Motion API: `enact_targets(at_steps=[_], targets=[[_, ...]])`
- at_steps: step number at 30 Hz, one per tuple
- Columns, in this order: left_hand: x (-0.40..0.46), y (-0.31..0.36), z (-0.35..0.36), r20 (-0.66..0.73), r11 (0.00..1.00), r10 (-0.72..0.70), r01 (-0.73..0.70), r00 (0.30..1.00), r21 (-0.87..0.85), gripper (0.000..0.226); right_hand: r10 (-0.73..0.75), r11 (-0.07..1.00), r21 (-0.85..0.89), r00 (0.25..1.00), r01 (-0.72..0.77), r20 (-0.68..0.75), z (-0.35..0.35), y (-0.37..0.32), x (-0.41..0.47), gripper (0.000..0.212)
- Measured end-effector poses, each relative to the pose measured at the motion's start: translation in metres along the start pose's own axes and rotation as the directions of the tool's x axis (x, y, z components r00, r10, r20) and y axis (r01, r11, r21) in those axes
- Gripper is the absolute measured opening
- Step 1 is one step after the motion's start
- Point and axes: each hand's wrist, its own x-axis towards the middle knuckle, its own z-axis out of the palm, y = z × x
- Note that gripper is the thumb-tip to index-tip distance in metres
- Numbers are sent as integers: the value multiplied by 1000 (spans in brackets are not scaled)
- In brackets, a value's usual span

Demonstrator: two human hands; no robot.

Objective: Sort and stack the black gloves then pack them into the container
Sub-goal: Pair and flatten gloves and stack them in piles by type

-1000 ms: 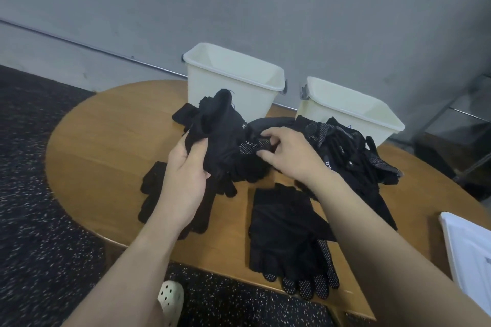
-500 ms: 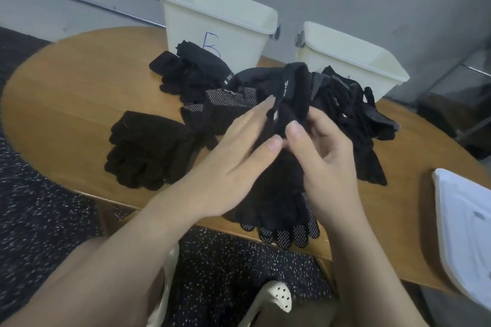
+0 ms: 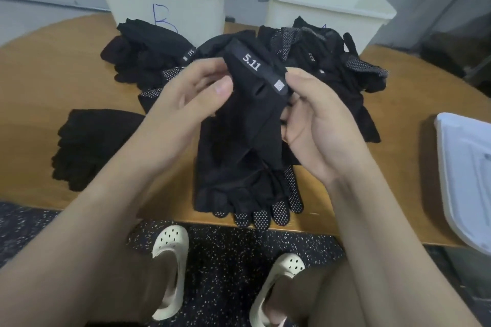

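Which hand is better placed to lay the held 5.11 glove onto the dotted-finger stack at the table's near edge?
Probably the right hand: it grips the held glove at its cuff, directly above the stack. The left hand only pinches the edge.

Round wooden table (image 3: 53,66) carries two white bins at the back, left bin (image 3: 170,0) marked B, right bin (image 3: 326,13) beside it. Loose glove heap (image 3: 332,61) before the bins, flat glove stack (image 3: 90,146) at left, dotted-finger stack (image 3: 239,194) at near edge, white lid (image 3: 467,167) at right
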Motion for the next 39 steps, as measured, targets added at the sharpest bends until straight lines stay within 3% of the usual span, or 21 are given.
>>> enact_targets(at_steps=[4, 7, 10, 14, 17, 19, 22, 24, 26, 28, 31, 35, 37, 39], targets=[[10, 7, 1, 30, 997, 64, -62, 998, -50, 41, -22, 999, -25, 1000, 21, -15, 7, 2, 0, 38], [8, 11, 8, -102, 997, 78, -76, 992, 20, 13, -60, 997, -56, 998, 59, -26, 10, 6, 2, 39], [8, 12, 9, -217, 997, 77, -74, 973, 24, 15, -60, 977, -204, 998, 58, -1, 8, 12, 5, 53], [9, 8, 6, -309, 998, 58, -63, 949, -6, 15, 56, 921, -390, 992, -9, 109, 2, 22, 3, 24], [10, 5, -1, -388, 993, 91, -114, 917, -36, 10, 170, 800, -599, 971, -35, 170, 1, 33, 2, 28], [11, 7, -9, -465, 982, 131, -180, 876, -63, 7, 208, 744, -664, 969, -66, 137, 1, 35, 2, 25], [10, 16, -24, -554, 965, 132, -234, 822, -117, 7, 227, 742, -664, 967, -94, 116, 0, 32, -1, 24], [4, 20, -30, -555, 959, 121, -241, 823, -148, 7, 211, 773, -628, 970, -89, 123, -1, 30, -2, 28], [-5, 21, -30, -524, 961, 91, -213, 847, -178, 7, 144, 873, -484, 982, -69, 121, -1, 28, -1, 35], [-14, 19, -26, -484, 960, 42, -169, 874, -224, 13, 82, 961, -275, 986, -41, 142, -3, 26, 0, 57], [-21, 19, -15, -420, 958, -50, -75, 906, -277, 22, 87, 993, -93, 967, -67, 239, -5, 22, -1, 79], [-26, 14, 0, -367, 974, -149, 73, 918, -215, 7, 111, 983, -175, 939, -56, 326, 2, 17, -9, 49], [-26, 7, 6, -360, 972, -205, 147, 910, -181, 8, 112, 965, -258, 961, -44, 253, 2, 13, -11, 24], [-25, 1, 10, -348, 960, -276, 238, 896, -148, 14, 105, 936, -350, 983, -45, 154, -1, 10, -12, 19]])
